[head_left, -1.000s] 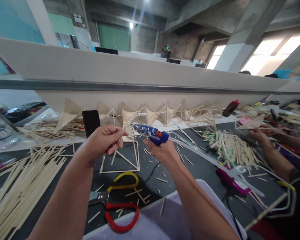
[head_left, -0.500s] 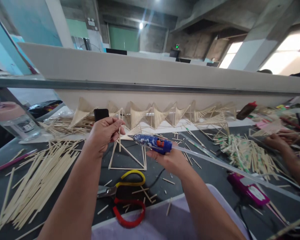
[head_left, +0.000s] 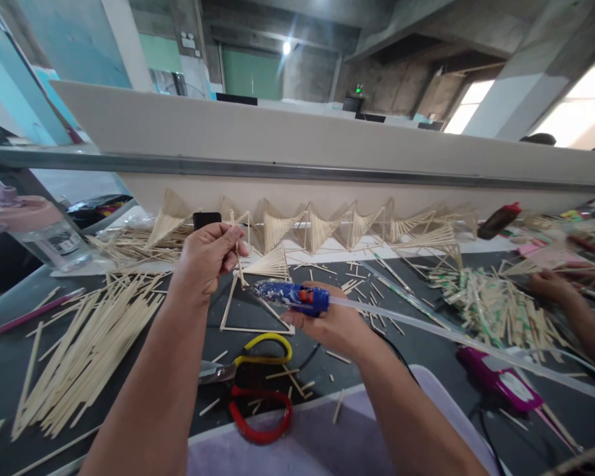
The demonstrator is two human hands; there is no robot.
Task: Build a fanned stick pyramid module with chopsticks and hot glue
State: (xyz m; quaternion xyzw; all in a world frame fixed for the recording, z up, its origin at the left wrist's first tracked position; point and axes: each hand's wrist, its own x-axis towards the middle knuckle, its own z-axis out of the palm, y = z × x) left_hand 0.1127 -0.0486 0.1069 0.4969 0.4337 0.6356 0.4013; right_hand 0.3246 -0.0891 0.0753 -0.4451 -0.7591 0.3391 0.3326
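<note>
Between thumb and fingers, my left hand (head_left: 208, 259) pinches a thin wooden stick (head_left: 240, 266) that points down. My right hand (head_left: 330, 320) is wrapped round a blue glue gun (head_left: 291, 297), smeared with white, whose tip is at the stick's lower end; whether they touch I cannot tell. A long clear glue stick (head_left: 406, 320) runs out of the gun's rear to the right. Below and behind the gun lies a frame of wooden sticks (head_left: 255, 330), with a fan of sticks (head_left: 270, 266) at its far side.
Scissors (head_left: 260, 436) with red and yellow handles lie in front. Loose sticks (head_left: 86, 357) spread at left beside a bottle (head_left: 42, 231). Twisted stick models (head_left: 322, 228) line the white board. At right are a stick pile (head_left: 496, 307), a magenta glue gun (head_left: 500, 380) and another person's hand (head_left: 555, 287).
The glue gun has moved slightly left and down, bringing its tip to the stick's lower end. The stick in my left hand has tilted. The whole view has shifted a little.
</note>
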